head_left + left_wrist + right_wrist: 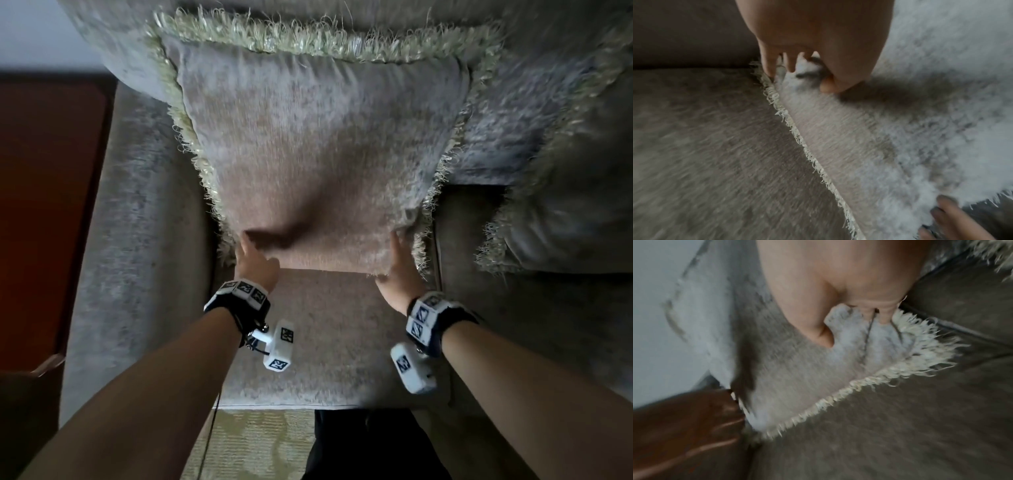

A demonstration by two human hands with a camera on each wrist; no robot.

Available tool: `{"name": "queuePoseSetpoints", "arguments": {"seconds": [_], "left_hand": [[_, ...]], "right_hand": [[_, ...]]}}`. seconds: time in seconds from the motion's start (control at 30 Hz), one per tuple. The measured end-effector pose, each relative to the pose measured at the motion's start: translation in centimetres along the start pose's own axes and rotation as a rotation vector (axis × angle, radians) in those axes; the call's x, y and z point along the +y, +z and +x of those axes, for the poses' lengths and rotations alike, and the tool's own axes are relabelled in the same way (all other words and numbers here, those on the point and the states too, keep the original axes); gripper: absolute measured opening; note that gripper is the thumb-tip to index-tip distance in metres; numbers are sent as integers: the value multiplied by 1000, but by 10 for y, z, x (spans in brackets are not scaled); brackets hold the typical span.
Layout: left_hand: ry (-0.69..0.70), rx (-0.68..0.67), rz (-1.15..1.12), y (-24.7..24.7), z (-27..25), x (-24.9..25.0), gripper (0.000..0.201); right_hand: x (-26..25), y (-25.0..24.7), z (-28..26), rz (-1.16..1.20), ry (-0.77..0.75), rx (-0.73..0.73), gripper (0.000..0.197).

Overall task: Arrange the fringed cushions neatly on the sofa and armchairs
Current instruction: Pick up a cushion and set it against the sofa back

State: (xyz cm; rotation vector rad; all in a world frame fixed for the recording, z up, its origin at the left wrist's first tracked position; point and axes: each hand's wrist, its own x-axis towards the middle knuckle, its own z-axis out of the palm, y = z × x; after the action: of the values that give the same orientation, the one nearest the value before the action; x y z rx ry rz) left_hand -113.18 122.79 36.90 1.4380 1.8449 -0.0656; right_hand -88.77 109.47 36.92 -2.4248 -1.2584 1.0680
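A large beige cushion with a pale fringe leans against the sofa back, its lower edge on the seat. My left hand pinches its lower left corner, thumb on the front and fingers behind the fringe. My right hand grips the lower right corner, where the fabric bunches. In the left wrist view the left hand holds the cushion, and the right hand shows at the bottom. In the right wrist view the right hand holds the cushion.
A second fringed cushion lies on the neighbouring seat to the right. The padded armrest borders the seat on the left, with dark reddish-brown wooden furniture beyond it. Patterned carpet lies in front of the sofa.
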Motion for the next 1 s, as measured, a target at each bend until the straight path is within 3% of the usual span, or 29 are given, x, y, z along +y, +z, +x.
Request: {"name": "queuePoseSetpoints", "arguments": {"seconds": [0.07,0.17,0.23,0.3,0.4,0.47,0.53,0.6,0.67,0.77,0.87,1.0], "left_hand": [[52,10,-72,0,-3,9,94],[-33,-105,27,0,10,10,95],[-25,-269,302,-5,13,3,66],[-36,-361,384,-7,7,-4,40],[54,-189,278,1,3,-9,43],[102,-107,141,11,0,-4,56],[52,-249,106,19,-5,1,60],[6,-412,204,22,-13,-3,42],[12,-414,230,23,-14,-17,35],[20,-280,248,14,-25,-23,38],[43,-204,228,-1,-43,-11,42],[16,-118,146,-30,-76,5,58]], "right_hand": [[-13,2,12,-8,-12,-26,100],[-5,9,9,-151,147,-279,101],[7,6,1,-189,172,-372,100],[7,2,-4,-172,204,-353,91],[-12,5,-7,-186,123,-170,82],[-19,16,-6,-198,51,-204,90],[-16,30,-10,-255,83,-402,86],[2,45,-19,-246,175,-536,82],[13,49,-33,-194,216,-491,83],[7,35,-42,-176,141,-375,86],[-17,8,-39,-94,53,-253,79],[-63,-29,-49,31,-61,-220,73]]}}
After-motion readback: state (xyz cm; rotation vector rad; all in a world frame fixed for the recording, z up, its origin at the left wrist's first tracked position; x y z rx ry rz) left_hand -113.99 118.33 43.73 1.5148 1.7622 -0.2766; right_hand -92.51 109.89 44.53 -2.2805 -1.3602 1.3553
